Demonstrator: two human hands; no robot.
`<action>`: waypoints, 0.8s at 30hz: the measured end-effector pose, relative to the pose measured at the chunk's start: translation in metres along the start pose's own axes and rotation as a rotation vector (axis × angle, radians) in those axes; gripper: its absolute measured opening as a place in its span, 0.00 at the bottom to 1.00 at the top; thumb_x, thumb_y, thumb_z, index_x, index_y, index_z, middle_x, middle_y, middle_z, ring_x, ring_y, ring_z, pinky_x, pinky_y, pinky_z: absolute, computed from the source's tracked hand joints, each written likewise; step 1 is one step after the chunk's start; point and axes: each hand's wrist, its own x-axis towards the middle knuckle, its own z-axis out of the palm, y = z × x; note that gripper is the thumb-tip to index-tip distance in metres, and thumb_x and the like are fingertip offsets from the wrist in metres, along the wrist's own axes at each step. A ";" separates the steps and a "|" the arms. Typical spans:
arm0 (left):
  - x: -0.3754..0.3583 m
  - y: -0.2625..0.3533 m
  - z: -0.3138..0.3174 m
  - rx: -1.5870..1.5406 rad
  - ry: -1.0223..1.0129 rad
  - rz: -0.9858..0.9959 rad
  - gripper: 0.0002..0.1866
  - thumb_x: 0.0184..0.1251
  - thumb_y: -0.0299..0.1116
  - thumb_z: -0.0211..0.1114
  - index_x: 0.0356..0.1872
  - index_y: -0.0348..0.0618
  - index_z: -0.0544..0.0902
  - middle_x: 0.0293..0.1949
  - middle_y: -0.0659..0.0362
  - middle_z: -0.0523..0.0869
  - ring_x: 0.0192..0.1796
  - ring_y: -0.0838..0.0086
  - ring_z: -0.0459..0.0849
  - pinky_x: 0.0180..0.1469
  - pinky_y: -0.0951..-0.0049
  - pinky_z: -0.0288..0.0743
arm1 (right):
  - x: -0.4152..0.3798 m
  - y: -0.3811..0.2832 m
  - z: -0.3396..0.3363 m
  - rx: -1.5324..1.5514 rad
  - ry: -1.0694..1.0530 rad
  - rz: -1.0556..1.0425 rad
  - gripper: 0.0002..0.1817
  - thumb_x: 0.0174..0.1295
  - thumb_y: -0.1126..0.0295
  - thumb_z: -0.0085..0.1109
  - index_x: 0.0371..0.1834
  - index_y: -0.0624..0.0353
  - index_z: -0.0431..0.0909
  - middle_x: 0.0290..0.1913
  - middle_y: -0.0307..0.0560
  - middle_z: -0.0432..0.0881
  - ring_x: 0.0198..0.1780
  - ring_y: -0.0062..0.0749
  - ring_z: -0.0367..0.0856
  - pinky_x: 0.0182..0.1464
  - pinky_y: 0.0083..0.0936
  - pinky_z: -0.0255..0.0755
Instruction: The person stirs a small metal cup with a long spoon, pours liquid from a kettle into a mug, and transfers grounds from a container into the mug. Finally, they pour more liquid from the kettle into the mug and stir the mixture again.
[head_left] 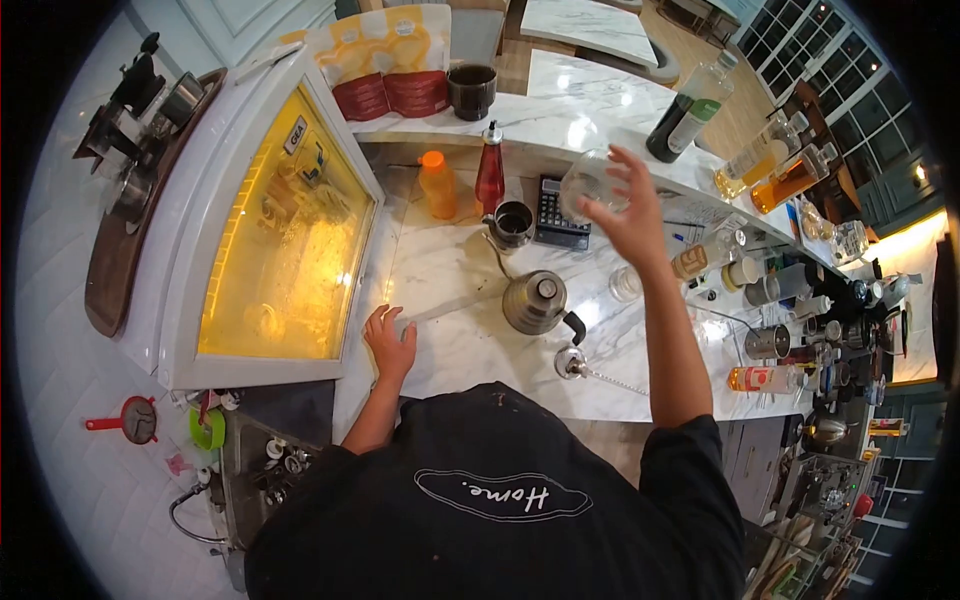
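My right hand (632, 215) is raised over the far side of the marble counter, fingers and thumb curved around a clear glass (590, 178). Just left of that glass lies a black calculator (560, 215). My left hand (388, 338) rests on the counter with its fingers apart, holding nothing, beside the yellow-lit cabinet. Between my hands stands a metal gooseneck kettle (534, 303), its handle toward me. A dark metal cup (511, 224) sits beyond the kettle's spout. Nearer to me is a round metal piece (570, 362) with a twisted-handled bar spoon (615, 382) beside it.
An orange bottle (437, 185) and a red bottle (490, 172) stand at the back. On the raised ledge are a dark cup (472, 92) and a green-labelled bottle (690, 108). The glowing cabinet (285, 225) borders the left; several jars and bottles line the right.
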 end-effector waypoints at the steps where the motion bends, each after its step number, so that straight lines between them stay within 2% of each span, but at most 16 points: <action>1: -0.002 -0.001 0.000 -0.014 -0.009 0.007 0.24 0.59 0.35 0.75 0.57 0.49 0.81 0.62 0.50 0.78 0.68 0.52 0.72 0.67 0.49 0.64 | -0.015 -0.002 0.008 0.014 -0.045 -0.012 0.45 0.49 0.67 0.79 0.75 0.53 0.68 0.68 0.51 0.76 0.67 0.44 0.78 0.65 0.42 0.75; 2: -0.005 -0.003 0.000 -0.025 -0.021 0.011 0.24 0.59 0.35 0.75 0.57 0.48 0.82 0.62 0.50 0.78 0.68 0.52 0.72 0.67 0.49 0.64 | -0.030 -0.005 0.016 0.030 -0.092 -0.023 0.46 0.50 0.67 0.79 0.75 0.53 0.68 0.68 0.50 0.76 0.67 0.42 0.77 0.65 0.41 0.74; 3: -0.006 -0.004 -0.001 -0.034 -0.034 0.014 0.23 0.59 0.35 0.75 0.57 0.48 0.82 0.62 0.50 0.78 0.68 0.52 0.72 0.67 0.49 0.64 | -0.045 -0.013 0.027 0.095 -0.115 0.036 0.44 0.47 0.68 0.78 0.73 0.54 0.70 0.67 0.51 0.76 0.67 0.46 0.77 0.67 0.41 0.73; 4: -0.007 -0.005 -0.001 -0.042 -0.044 0.016 0.23 0.59 0.35 0.75 0.57 0.48 0.82 0.62 0.50 0.78 0.68 0.52 0.73 0.67 0.49 0.64 | -0.060 -0.017 0.038 0.063 -0.137 0.008 0.43 0.47 0.69 0.78 0.71 0.56 0.70 0.66 0.52 0.75 0.67 0.47 0.77 0.68 0.40 0.72; 8: -0.010 -0.007 -0.009 -0.079 -0.068 0.050 0.23 0.59 0.36 0.75 0.57 0.48 0.82 0.62 0.51 0.78 0.67 0.52 0.73 0.67 0.49 0.65 | -0.129 -0.019 0.094 0.059 -0.058 -0.018 0.42 0.46 0.67 0.80 0.69 0.58 0.72 0.66 0.56 0.75 0.69 0.52 0.75 0.71 0.40 0.69; 9: -0.011 -0.005 -0.014 -0.078 -0.076 0.059 0.23 0.60 0.34 0.75 0.58 0.47 0.82 0.61 0.49 0.79 0.67 0.52 0.74 0.69 0.52 0.65 | -0.147 -0.018 0.107 0.031 -0.063 0.017 0.43 0.46 0.67 0.81 0.68 0.58 0.71 0.68 0.56 0.75 0.70 0.54 0.73 0.72 0.42 0.67; 14: -0.024 -0.010 -0.023 -0.144 -0.106 0.048 0.22 0.59 0.36 0.75 0.56 0.47 0.83 0.62 0.51 0.78 0.66 0.52 0.73 0.67 0.52 0.65 | -0.212 0.000 0.157 -0.013 -0.120 0.130 0.43 0.48 0.66 0.82 0.70 0.56 0.70 0.71 0.55 0.73 0.72 0.54 0.70 0.73 0.44 0.66; 20: -0.026 -0.014 -0.030 -0.167 -0.175 0.069 0.22 0.59 0.35 0.75 0.55 0.47 0.83 0.61 0.52 0.79 0.65 0.54 0.74 0.68 0.53 0.64 | -0.237 0.017 0.172 -0.103 -0.172 0.209 0.44 0.46 0.67 0.83 0.69 0.55 0.71 0.71 0.54 0.73 0.72 0.54 0.70 0.73 0.43 0.67; 24: -0.015 -0.009 -0.026 -0.210 -0.175 0.107 0.24 0.60 0.35 0.75 0.58 0.46 0.81 0.60 0.51 0.80 0.65 0.54 0.74 0.67 0.53 0.64 | -0.244 0.026 0.176 -0.127 -0.182 0.225 0.45 0.46 0.64 0.84 0.70 0.56 0.71 0.71 0.57 0.73 0.73 0.55 0.71 0.73 0.43 0.68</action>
